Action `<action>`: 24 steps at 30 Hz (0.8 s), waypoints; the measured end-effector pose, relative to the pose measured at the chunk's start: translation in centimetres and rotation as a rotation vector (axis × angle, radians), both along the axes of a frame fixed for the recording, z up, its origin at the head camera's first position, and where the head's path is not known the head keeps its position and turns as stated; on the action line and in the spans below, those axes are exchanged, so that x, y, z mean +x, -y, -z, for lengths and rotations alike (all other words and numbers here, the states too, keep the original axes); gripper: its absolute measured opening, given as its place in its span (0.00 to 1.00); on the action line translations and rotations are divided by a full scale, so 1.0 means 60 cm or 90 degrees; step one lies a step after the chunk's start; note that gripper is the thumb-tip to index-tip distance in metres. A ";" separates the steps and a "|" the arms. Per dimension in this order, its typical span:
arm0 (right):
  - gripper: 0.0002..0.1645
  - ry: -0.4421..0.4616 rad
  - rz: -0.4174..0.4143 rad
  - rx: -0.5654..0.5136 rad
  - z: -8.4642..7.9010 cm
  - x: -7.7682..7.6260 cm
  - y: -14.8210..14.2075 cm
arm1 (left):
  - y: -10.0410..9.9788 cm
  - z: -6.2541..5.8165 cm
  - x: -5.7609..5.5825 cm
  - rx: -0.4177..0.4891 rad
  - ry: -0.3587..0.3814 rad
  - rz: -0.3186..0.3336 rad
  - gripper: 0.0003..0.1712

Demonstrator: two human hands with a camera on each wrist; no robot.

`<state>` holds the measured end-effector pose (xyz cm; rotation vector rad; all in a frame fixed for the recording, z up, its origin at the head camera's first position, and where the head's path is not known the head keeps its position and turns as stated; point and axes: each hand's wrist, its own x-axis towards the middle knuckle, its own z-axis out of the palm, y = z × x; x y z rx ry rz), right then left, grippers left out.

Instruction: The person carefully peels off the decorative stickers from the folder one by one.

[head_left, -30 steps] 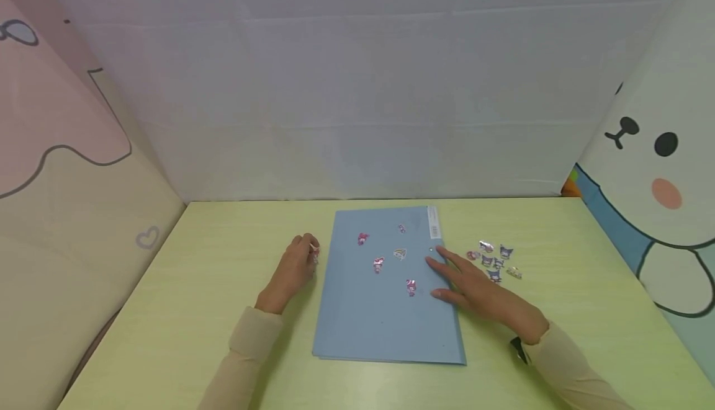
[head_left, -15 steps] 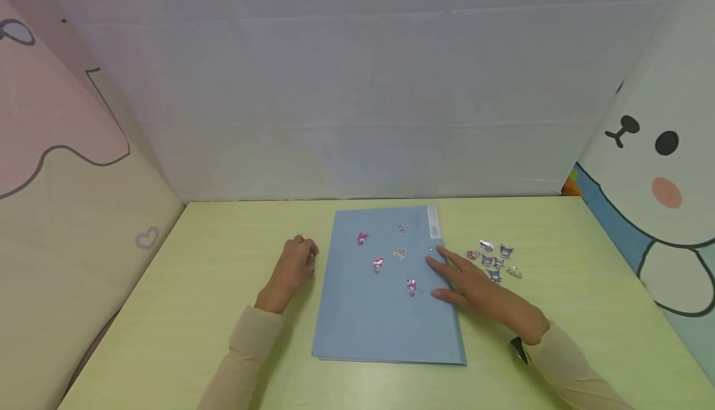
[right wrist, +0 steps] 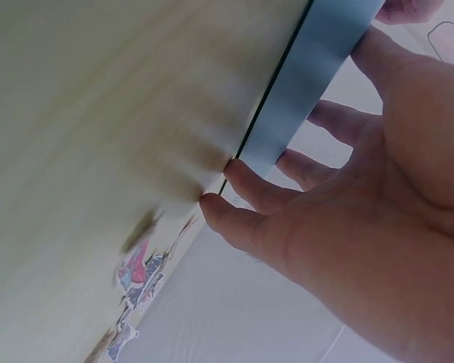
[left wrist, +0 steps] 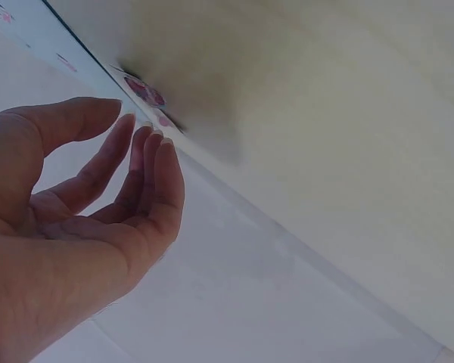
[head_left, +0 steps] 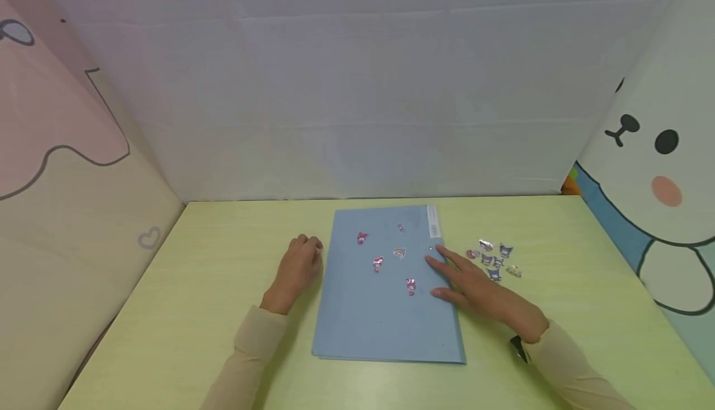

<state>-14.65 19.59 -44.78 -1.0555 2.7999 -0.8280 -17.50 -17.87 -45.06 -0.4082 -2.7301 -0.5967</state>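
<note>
A blue folder lies on the table, with several small pink and white cartoon stickers scattered over its upper part. My left hand is just off the folder's left edge, its fingers bent. In the left wrist view, thumb and fingertips come close together with nothing visible between them, and a pink sticker lies at the table surface right beyond them. In the head view the hand hides that spot. My right hand rests with spread fingers across the folder's right edge.
Several loose purple, pink and white stickers are grouped on the pale yellow-green table, right of the right hand. A white barcode label is at the folder's upper right corner. Cloth-covered walls stand behind and at both sides.
My left hand has shifted slightly toward the folder, and the sticker that showed at its fingertips is now hidden in the head view. The right hand stays put.
</note>
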 end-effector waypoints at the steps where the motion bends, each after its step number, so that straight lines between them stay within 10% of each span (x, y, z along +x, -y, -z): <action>1: 0.37 0.002 0.001 0.001 0.001 0.000 0.000 | -0.003 0.000 -0.001 0.001 0.009 -0.002 0.06; 24: 0.38 0.023 0.012 0.005 -0.003 -0.001 0.000 | -0.075 0.005 0.002 -0.004 -0.006 0.067 0.02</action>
